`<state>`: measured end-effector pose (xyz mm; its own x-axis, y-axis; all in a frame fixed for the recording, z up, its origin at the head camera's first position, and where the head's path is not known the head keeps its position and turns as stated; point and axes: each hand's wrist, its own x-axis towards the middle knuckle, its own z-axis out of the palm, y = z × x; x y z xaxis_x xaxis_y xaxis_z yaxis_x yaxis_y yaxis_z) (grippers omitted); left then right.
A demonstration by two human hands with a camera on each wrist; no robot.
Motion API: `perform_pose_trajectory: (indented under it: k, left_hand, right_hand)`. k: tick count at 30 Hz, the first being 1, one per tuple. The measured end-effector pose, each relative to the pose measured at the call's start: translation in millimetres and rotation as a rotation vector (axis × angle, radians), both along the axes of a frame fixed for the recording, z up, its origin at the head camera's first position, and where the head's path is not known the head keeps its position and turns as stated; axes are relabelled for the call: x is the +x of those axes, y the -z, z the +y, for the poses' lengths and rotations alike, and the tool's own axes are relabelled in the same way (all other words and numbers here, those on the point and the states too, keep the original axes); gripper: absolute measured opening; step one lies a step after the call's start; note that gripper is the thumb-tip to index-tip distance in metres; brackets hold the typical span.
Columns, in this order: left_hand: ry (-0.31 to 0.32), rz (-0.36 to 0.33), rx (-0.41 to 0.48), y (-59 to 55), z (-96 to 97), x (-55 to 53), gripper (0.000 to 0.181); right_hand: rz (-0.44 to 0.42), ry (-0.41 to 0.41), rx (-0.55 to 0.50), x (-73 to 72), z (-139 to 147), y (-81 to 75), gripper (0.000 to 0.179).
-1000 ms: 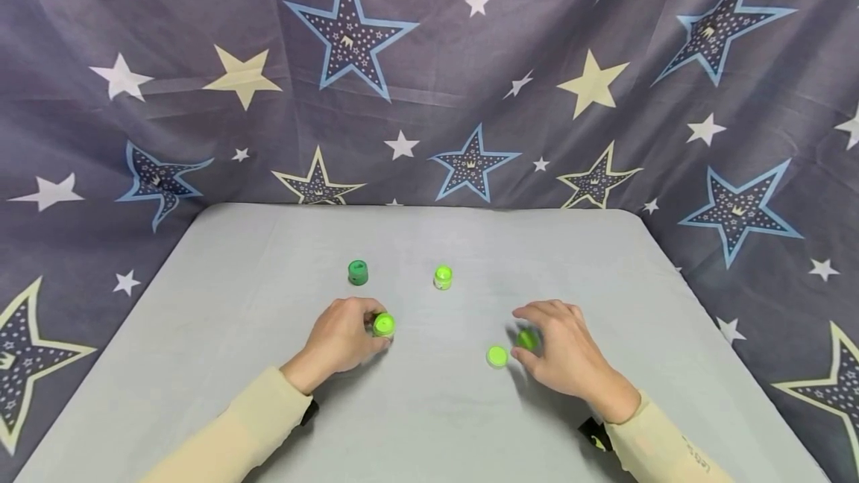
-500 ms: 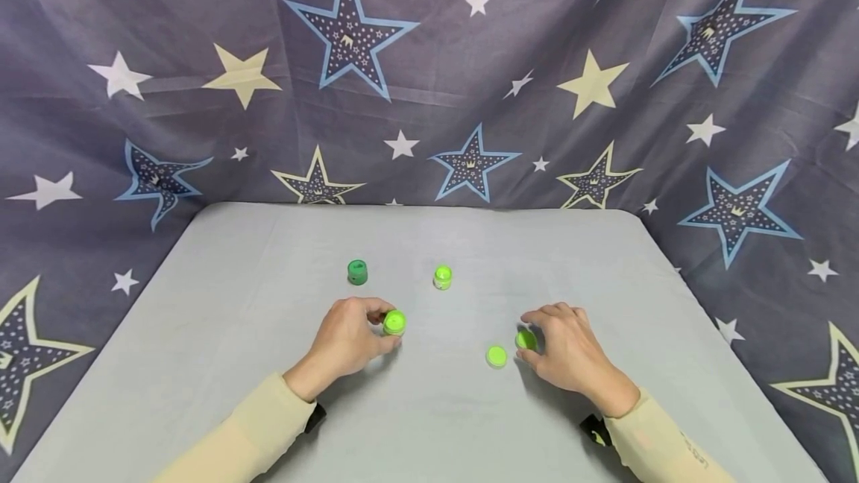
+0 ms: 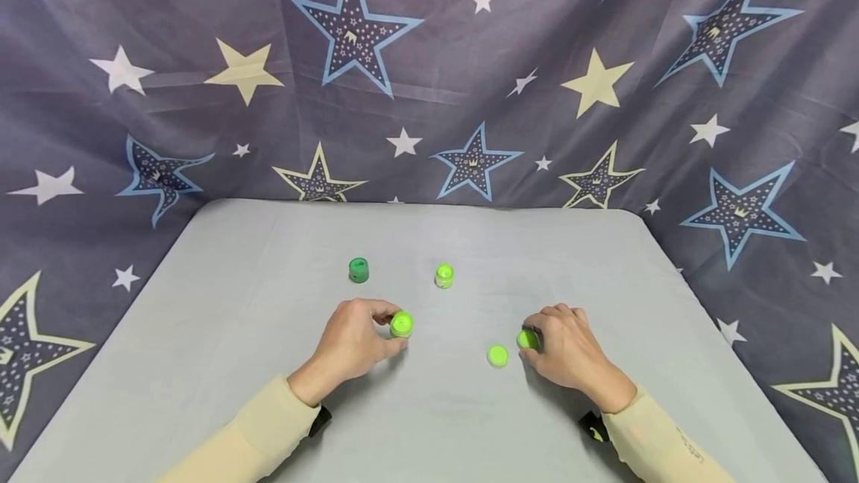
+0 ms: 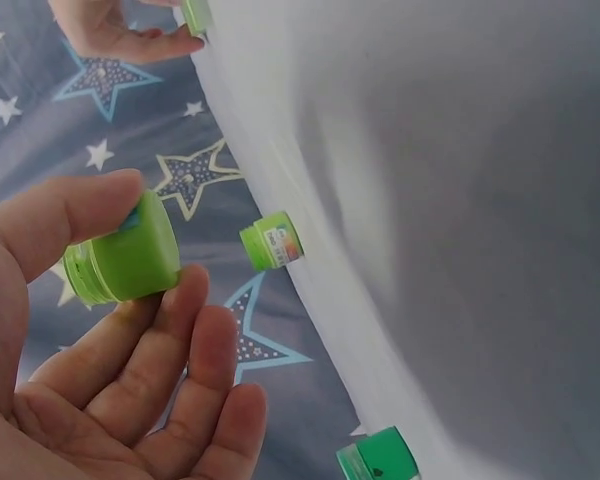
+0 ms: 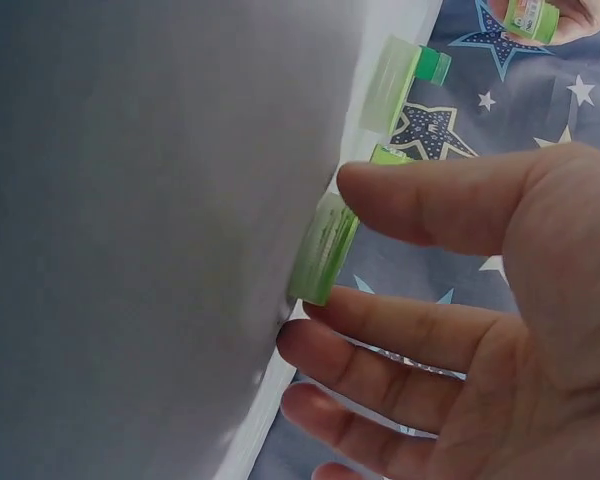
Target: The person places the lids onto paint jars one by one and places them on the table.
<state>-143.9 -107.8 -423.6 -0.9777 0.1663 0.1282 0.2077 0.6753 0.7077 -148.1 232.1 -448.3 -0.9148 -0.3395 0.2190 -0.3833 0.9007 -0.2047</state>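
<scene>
My left hand (image 3: 356, 338) pinches a light green jar (image 3: 402, 325) between thumb and fingers. The left wrist view shows this jar (image 4: 140, 250) held clear of the table. On the right, my right hand (image 3: 567, 345) has its thumb and index finger at opposite edges of a light green lid (image 3: 527, 339), which is at the tabletop. Close up in the right wrist view, the lid (image 5: 323, 250) stands between thumb and index finger, the other fingers spread loosely. A second light green lid (image 3: 497, 355) lies just left of that hand.
Beyond the hands, a dark green jar (image 3: 359, 270) stands at left and another light green jar (image 3: 444, 276) near the middle of the grey table (image 3: 282, 244). A star-patterned cloth (image 3: 429, 80) hangs behind the table.
My left hand has carried the light green jar a little to the right. My right hand's thumb and fingers have closed in on the lid. The other jars and the second lid stay put.
</scene>
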Motion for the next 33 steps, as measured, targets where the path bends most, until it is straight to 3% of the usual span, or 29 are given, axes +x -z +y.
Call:
perform_pose_trajectory:
  k: [10, 23, 33]
  left_hand:
    - [0.013, 0.026, 0.023, -0.4, 6.0, 4.0, 0.028]
    - [0.022, 0.024, 0.04, 2.0, 10.7, 8.6, 0.029]
    - [0.032, 0.018, 0.052, 1.9, 14.7, 10.9, 0.028]
  right_hand:
    - [-0.024, 0.002, 0.02, 1.8, -1.3, -2.7, 0.027]
    - [-0.011, 0.01, 0.001, 5.3, -5.5, -10.6, 0.034]
    - [0.034, -0.029, -0.026, 8.2, -12.5, -20.4, 0.033]
